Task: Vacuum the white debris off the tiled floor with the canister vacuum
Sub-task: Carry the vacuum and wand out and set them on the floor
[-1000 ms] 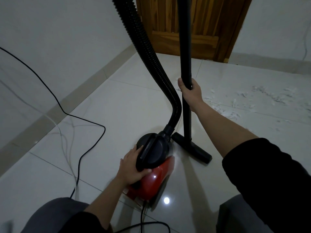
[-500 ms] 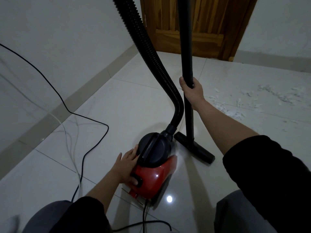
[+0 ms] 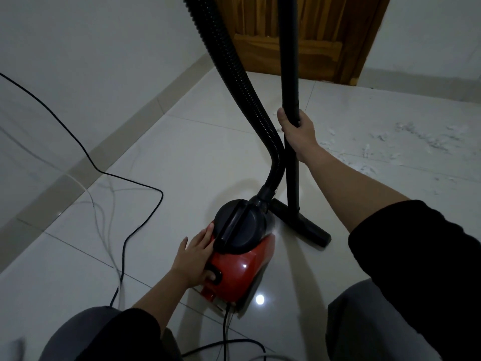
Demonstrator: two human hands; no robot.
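A red canister vacuum (image 3: pixel 240 269) with a black lid and handle sits on the tiled floor (image 3: pixel 169 178) between my knees. My left hand (image 3: pixel 195 256) lies flat against its left side, thumb pressing the black button on the red body. A ribbed black hose (image 3: pixel 234 74) rises from the canister's front. My right hand (image 3: pixel 296 131) grips the upright black wand (image 3: pixel 289 61), whose floor nozzle (image 3: pixel 302 225) rests on the tiles just right of the canister. White debris (image 3: pixel 421 139) is scattered over the tiles to the right, beyond the nozzle.
A black power cord (image 3: pixel 125 178) loops over the floor at left and runs back past my knees. A thin white cable (image 3: pixel 101 209) lies beside it. A white wall with a beige skirting stands at left, a wooden door (image 3: pixel 312 35) straight ahead.
My left hand slid from gripping the canister's black lid down to its side, and the thumb now presses the button. The right hand kept hold of the wand.
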